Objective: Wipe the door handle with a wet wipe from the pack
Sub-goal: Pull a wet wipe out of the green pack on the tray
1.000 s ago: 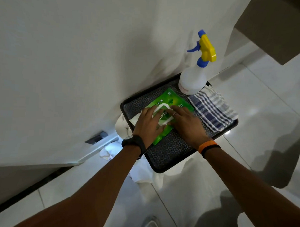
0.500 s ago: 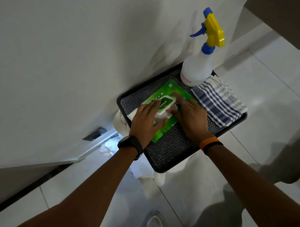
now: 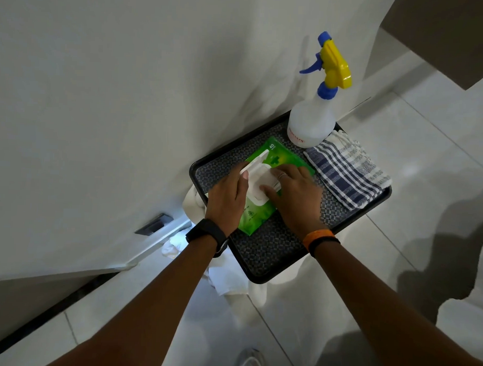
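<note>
On a black tray (image 3: pixel 259 268) beside a white wall, a green wipe pack (image 3: pixel 257 215) lies flat, its white flip lid (image 3: pixel 256 162) raised. Left hand (image 3: pixel 227 197) holds the lid's edge; right hand (image 3: pixel 296 195) rests fingers spread on the opening. Behind stand a spray bottle (image 3: pixel 312 122) and a striped cloth (image 3: pixel 347 173).
</note>
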`<state>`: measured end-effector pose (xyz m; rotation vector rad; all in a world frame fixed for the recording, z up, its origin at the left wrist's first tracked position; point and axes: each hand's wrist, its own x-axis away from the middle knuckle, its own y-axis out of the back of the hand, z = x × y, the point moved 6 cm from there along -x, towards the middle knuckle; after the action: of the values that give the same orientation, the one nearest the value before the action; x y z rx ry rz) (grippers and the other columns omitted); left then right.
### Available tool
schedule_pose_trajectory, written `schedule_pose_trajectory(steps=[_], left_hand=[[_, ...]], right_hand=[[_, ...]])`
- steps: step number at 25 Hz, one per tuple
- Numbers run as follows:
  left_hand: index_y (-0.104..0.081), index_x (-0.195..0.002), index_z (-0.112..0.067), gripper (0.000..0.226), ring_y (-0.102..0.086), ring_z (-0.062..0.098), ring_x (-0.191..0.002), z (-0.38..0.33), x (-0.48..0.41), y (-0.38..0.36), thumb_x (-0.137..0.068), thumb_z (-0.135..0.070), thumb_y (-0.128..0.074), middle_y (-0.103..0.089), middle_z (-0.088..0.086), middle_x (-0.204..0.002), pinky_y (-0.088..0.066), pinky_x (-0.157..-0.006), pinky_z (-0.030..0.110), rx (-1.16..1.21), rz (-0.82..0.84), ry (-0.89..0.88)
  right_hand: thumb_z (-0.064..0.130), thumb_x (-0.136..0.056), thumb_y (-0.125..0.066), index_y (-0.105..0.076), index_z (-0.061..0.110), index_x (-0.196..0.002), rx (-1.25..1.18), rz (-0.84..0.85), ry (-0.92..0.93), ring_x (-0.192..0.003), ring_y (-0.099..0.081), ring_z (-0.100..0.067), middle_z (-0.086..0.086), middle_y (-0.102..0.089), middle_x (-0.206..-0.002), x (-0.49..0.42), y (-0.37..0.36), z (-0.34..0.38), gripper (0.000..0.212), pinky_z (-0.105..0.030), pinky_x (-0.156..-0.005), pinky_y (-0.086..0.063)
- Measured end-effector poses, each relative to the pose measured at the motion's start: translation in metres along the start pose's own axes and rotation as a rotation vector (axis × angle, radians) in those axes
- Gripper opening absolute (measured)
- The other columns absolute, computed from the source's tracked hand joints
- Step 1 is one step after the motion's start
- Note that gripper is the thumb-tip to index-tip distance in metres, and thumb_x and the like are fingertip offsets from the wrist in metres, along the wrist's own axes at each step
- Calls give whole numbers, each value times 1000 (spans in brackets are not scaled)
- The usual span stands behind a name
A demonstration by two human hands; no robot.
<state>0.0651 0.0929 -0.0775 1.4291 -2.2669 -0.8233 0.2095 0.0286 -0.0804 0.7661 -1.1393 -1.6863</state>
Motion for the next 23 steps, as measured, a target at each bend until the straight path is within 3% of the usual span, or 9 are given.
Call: schedule_pose_trajectory(steps=[2,5,8,11,13,15,17,21,23], left_hand=[[-58,-134,-11,31,-64,13,-89,0,0,0,-110,-19,-41,-73,9,-107,-41,-72,14,-3,1,-1],[-57,-137,-11,32,-67,20,-103,-2,1,-1,-110,-17,-41,-72,10,-116,-55,-84,31,1,21,-58],[-54,-141,-13,35,-66,23,-108,-1,2,-2,-109,-17,-41,-71,11,-121,-57,-91,42,-37,84,-105],[-49,-147,-19,38,-66,21,-109,0,2,-1,-109,-17,-43,-69,8,-128,-57,-91,40,-70,118,-130],[-42,-152,-23,44,-58,19,-126,-3,4,-4,-109,-15,-44,-58,6,-144,-53,-99,36,-58,189,-162],[-40,-153,-22,47,-33,26,-149,-6,9,-10,-108,-12,-46,-41,9,-158,-38,-116,36,-109,257,-214],[-43,-152,-18,45,-13,33,-155,-8,17,-14,-107,-13,-49,-30,14,-162,-23,-123,38,-206,293,-249],[-44,-151,-15,44,-7,33,-155,-9,26,-19,-107,-22,-49,-18,16,-166,-16,-128,44,-384,412,-247],[-45,-150,-10,45,-11,33,-155,-19,28,-14,-107,-22,-50,-22,18,-165,-18,-127,45,-373,400,-283]], right_hand=[[33,-96,-69,-71,6,-122,32,-53,9,-117,-61,-35,-11,-69,-129,6,-1,7,38,-43,-77,-56],[28,-97,-67,-74,5,-115,-22,-131,-106,-117,-60,-34,-11,-71,-125,13,-4,15,30,-42,-82,-54],[30,-98,-65,-76,10,-110,-94,-131,-238,-120,-55,-30,-7,-69,-125,7,-5,14,26,-40,-85,-51],[27,-97,-66,-75,12,-108,-141,-145,-245,-118,-56,-29,-6,-70,-121,8,-2,16,21,-39,-83,-49],[25,-95,-68,-74,13,-107,-245,-207,-275,-110,-61,-27,-6,-74,-113,17,4,13,18,-36,-82,-48],[23,-94,-69,-74,15,-107,-390,-279,-360,-100,-68,-23,-5,-76,-107,28,12,5,16,-35,-85,-54],[17,-94,-69,-73,14,-107,-529,-329,-443,-93,-70,-19,-3,-77,-103,39,18,-4,14,-41,-88,-59],[1,-92,-67,-71,9,-106,-721,-362,-506,-96,-67,-18,-2,-71,-104,61,28,-8,17,-42,-94,-60],[-4,-90,-67,-69,8,-110,-776,-376,-486,-89,-64,-9,-2,-69,-107,68,34,-3,23,-22,-90,-58]])
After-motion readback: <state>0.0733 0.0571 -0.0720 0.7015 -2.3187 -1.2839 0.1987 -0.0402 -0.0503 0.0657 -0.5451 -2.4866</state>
